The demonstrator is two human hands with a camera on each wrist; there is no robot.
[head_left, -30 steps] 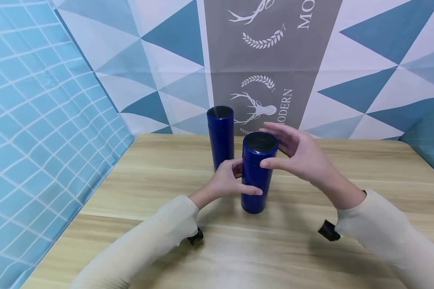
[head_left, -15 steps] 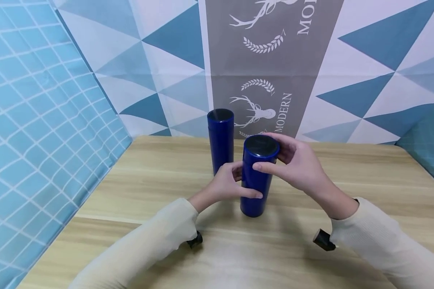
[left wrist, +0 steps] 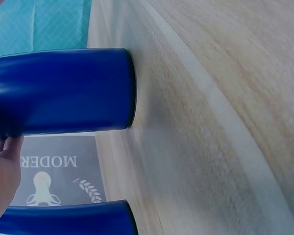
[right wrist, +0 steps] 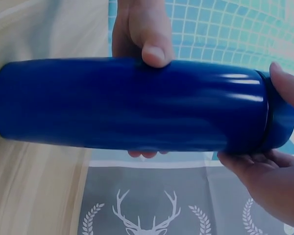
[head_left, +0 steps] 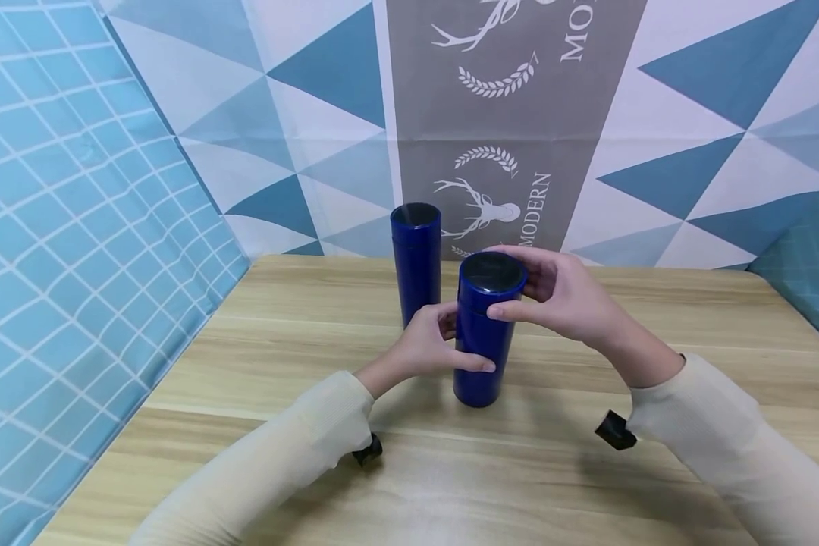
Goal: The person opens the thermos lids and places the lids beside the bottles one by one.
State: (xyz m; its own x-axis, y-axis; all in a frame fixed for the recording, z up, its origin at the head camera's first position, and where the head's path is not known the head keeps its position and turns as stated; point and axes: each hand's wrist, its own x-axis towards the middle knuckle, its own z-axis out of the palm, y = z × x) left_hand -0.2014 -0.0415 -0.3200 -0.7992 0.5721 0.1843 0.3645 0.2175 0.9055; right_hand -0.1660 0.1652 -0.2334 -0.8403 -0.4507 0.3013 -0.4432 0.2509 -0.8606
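A dark blue thermos flask point(head_left: 479, 335) with a black-topped lid point(head_left: 493, 273) stands upright on the wooden table. My left hand point(head_left: 419, 345) grips its body around the middle, thumb across the front. Up at the lid, my right hand point(head_left: 565, 302) holds on with the thumb in front and the fingers behind. In the right wrist view a dark seam runs between the flask body point(right wrist: 137, 105) and its lid point(right wrist: 283, 122). Behind and to the left stands a second blue flask point(head_left: 416, 262), partly hidden by my left hand. The left wrist view shows both flask bases.
The wooden table point(head_left: 293, 341) reaches back to a wall cloth point(head_left: 498, 114) with triangles and a deer print. A blue gridded cloth point(head_left: 75, 227) hangs along the left side. Dark camera pieces point(head_left: 616, 431) hang from the wrists.
My right hand has come in closer to the lid, and its thumb has shifted left and then slightly back right. The left hand and both flasks stay in place.
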